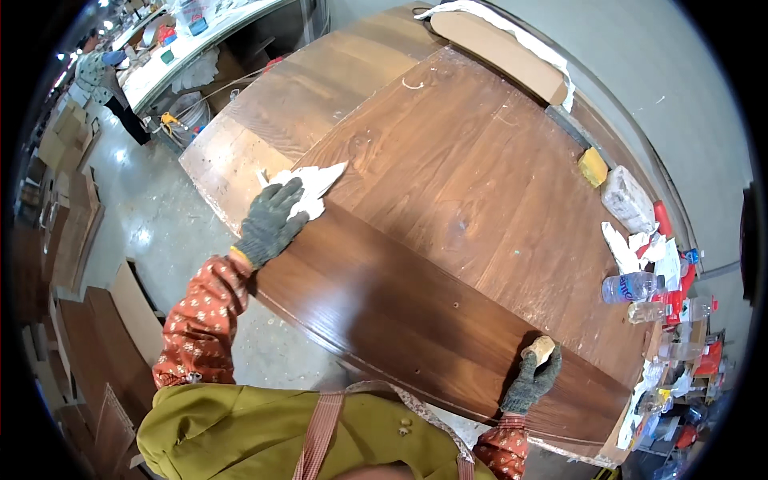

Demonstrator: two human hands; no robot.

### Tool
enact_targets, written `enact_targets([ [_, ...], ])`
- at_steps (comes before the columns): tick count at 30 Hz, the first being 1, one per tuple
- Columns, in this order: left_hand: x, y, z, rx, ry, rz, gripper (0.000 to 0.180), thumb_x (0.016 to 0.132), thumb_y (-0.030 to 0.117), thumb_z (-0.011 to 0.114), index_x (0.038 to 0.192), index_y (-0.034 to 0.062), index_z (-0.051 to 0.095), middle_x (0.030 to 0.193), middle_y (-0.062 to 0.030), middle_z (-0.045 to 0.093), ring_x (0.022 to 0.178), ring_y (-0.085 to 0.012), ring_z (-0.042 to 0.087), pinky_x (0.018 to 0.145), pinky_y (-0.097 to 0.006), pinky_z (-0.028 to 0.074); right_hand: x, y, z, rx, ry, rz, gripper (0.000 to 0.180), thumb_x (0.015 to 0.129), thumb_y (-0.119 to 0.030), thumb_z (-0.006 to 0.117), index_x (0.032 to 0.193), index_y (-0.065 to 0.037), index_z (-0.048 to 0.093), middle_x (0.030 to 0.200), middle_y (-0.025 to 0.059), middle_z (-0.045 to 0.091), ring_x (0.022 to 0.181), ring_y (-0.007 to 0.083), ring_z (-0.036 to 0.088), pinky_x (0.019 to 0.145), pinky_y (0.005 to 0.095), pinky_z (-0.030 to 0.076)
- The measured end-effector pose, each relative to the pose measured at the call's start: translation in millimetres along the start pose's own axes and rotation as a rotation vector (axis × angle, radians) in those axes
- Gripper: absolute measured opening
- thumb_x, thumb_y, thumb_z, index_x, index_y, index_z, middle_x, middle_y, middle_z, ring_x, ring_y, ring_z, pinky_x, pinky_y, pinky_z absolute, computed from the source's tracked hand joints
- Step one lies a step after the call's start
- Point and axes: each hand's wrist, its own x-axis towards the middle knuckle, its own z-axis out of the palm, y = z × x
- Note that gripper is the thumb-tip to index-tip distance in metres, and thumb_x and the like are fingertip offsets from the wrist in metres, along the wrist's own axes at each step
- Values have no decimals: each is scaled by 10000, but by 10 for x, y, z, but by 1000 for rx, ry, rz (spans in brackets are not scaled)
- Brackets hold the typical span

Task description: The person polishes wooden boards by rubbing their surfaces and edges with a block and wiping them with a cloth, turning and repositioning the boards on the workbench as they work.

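Note:
A glossy brown wooden board (376, 284) lies along the near edge of a large wood-topped table (448, 176). At the board's left end my left hand (274, 222), in a dark grey knitted glove, presses a crumpled white cloth (318, 186) against the wood, its fingers over the cloth. Toward the right end, my right hand (531, 384), gloved the same way, is closed around a small pale tan pad or wad (541, 349) on the board. Its exact kind is unclear. The right fingers are partly in shadow.
Along the table's right side stand a yellow sponge (593, 166), a plastic-wrapped white block (628, 198), a clear bottle (630, 287) and crumpled paper. A long cardboard-coloured piece (496, 52) lies at the far edge. Stacked panels (112, 336) and another person (102, 80) are at left.

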Motion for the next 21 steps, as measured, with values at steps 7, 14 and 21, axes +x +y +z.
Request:
enact_targets([
  [7,-58,-559,-130,209,-59,-80,443,931,329,525,1237,11,565,1280,-182,563,1135,-355,534,993,-423,405,25,-42,28,73,31,1,569,856,-176,702,1330,30,464,1319,130,508,1180,230,494,1031,359,386],
  [14,-256,-118,-410,153,408,-224,475,915,352,567,1242,7,554,1134,-232,605,1061,-390,562,955,-461,418,20,-38,37,43,20,2,548,876,-147,681,1342,29,453,1309,134,520,1180,227,499,1035,359,387],
  [21,-1167,-56,-364,152,27,-204,433,901,382,584,1236,108,580,1330,-137,544,1160,-318,544,991,-441,412,4,64,-1,93,50,-16,539,863,-121,689,1330,29,463,1305,128,521,1170,219,504,1017,344,410],
])
